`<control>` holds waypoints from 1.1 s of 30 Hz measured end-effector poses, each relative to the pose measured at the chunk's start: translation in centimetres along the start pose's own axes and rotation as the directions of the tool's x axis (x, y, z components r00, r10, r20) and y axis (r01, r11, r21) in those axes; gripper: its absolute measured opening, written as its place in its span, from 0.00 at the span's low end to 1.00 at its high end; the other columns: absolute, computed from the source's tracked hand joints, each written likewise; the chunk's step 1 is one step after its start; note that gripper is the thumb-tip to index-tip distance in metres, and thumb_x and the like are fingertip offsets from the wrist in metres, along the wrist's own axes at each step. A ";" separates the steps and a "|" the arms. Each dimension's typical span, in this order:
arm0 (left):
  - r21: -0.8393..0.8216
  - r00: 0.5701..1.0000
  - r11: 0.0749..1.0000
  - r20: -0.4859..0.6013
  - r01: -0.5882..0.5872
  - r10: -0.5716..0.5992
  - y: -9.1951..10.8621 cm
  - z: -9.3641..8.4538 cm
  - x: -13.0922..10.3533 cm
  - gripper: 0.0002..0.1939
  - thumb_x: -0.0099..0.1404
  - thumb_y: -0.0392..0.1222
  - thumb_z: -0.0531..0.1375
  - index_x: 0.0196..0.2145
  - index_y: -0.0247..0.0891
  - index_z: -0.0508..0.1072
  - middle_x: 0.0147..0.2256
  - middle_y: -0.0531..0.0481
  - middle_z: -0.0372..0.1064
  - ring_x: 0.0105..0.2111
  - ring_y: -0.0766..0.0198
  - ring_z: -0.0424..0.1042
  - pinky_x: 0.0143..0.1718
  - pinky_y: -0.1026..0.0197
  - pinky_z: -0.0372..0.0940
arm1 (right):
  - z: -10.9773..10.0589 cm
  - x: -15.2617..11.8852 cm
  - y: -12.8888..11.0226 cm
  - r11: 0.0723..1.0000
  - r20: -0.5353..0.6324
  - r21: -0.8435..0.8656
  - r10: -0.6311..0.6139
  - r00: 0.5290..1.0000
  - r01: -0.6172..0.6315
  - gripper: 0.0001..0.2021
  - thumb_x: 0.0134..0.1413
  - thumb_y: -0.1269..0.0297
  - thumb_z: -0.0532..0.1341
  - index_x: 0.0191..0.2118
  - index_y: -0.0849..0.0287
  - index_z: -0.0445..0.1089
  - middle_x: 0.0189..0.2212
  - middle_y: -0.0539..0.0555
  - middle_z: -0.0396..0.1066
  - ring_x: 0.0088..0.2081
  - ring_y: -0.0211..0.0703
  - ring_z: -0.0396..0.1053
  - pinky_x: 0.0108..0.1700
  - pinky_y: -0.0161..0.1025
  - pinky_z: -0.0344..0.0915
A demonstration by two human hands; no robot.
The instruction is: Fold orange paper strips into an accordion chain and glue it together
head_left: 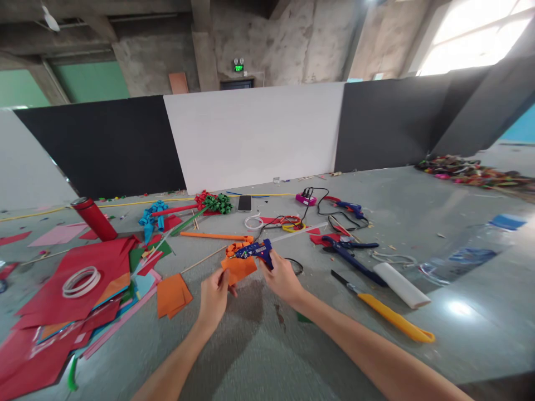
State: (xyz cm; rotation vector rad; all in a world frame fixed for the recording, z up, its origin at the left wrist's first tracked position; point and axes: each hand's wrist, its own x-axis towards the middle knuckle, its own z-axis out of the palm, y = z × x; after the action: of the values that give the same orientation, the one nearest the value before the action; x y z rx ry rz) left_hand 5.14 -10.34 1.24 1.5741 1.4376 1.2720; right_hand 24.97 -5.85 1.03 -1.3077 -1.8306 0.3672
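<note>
My left hand point(214, 294) pinches the edge of an orange paper piece point(240, 271), held low in front of me. My right hand point(284, 280) is wrapped round the handle of a blue hot glue gun point(256, 252), its nozzle pointing left just over the paper. Behind the nozzle, curled orange paper point(239, 246) shows in part, near an orange rolled paper stick point(209, 236). To the left of my left hand lies a small stack of orange paper squares point(173, 296). Whether glue is coming out is too small to tell.
Red paper sheets point(45, 348) with a white tape roll point(81, 282) lie left, near a red flask point(95, 220). Green curled paper point(220, 204) and a phone point(244, 203) lie ahead. Right are pliers point(355, 259), a yellow-handled knife point(395, 317), a white block point(402, 285) and a plastic bottle point(472, 250).
</note>
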 end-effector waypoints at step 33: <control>0.022 0.998 0.999 -0.061 -0.028 0.029 0.2 -0.3 0.0 0.23 0.70 0.56 0.49 0.26 0.38 0.68 0.23 0.49 0.72 0.20 0.63 0.71 0.26 0.65 0.61 | -1.1 1.1 1.4 0.992 -0.054 -0.127 0.019 0.998 -0.026 0.08 0.60 0.61 0.53 0.40 0.59 0.65 0.25 0.53 0.70 0.25 0.43 0.68 0.29 0.35 0.56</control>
State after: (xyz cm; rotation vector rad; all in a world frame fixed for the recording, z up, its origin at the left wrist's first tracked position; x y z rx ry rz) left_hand 4.94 -10.37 1.48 1.5877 1.4757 1.3363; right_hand 26.58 -4.53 1.33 -1.4131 -1.8213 0.2287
